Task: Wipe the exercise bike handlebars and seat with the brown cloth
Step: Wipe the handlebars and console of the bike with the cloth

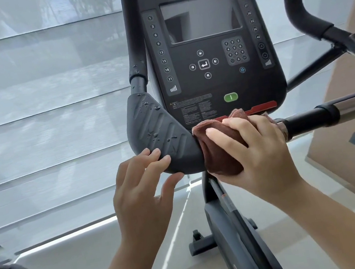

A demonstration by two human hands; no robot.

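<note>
Cloth [221, 148] brown, bunched (around handlebar [159, 128])

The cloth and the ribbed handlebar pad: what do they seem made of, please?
The brown cloth looks like soft terry or microfibre: fuzzy nap, bunched folds. The ribbed handlebar pad looks like matte black moulded rubber or plastic; water droplets bead on it.

Left hand [143, 187] holds fingers [152, 156] straight; right hand [261, 150] grips the brown cloth [221, 161].
</note>
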